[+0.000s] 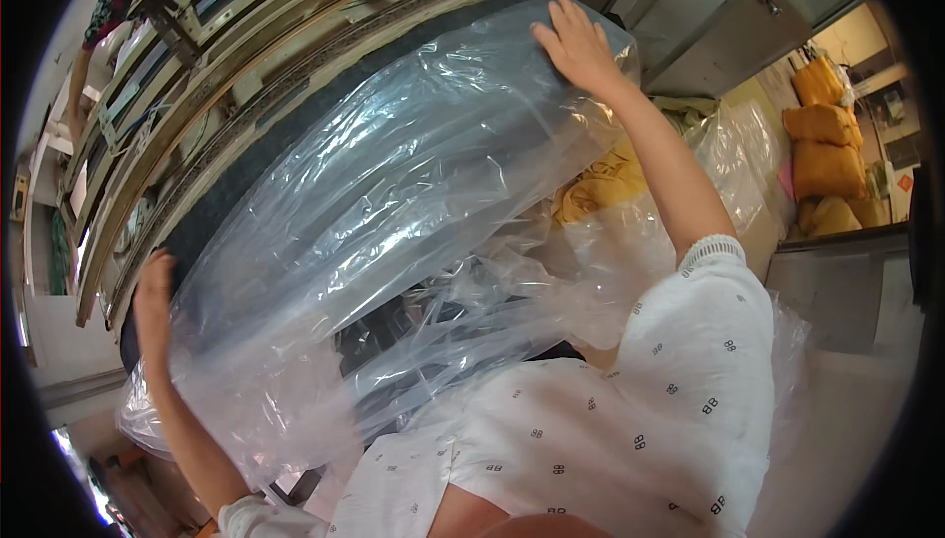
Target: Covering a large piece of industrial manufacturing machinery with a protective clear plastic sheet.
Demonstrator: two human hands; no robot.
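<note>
Honestly, left hand (153, 297) and right hand (581, 46) both lie open, flat on the clear plastic sheet (394, 193) over a dark roll (295, 134) — probably fabric. It's slick — palms could slide, film bunches.

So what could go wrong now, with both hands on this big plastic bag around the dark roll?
1. The left hand and right hand lie flat at opposite ends of the plastic bag, with no closed grip visible; the smooth film might slide off the dark roll.
2. The film is thin and creased, so hard pulling could tear it.
3. Loose plastic bunches below the roll and may catch or hide what is underneath.
</note>
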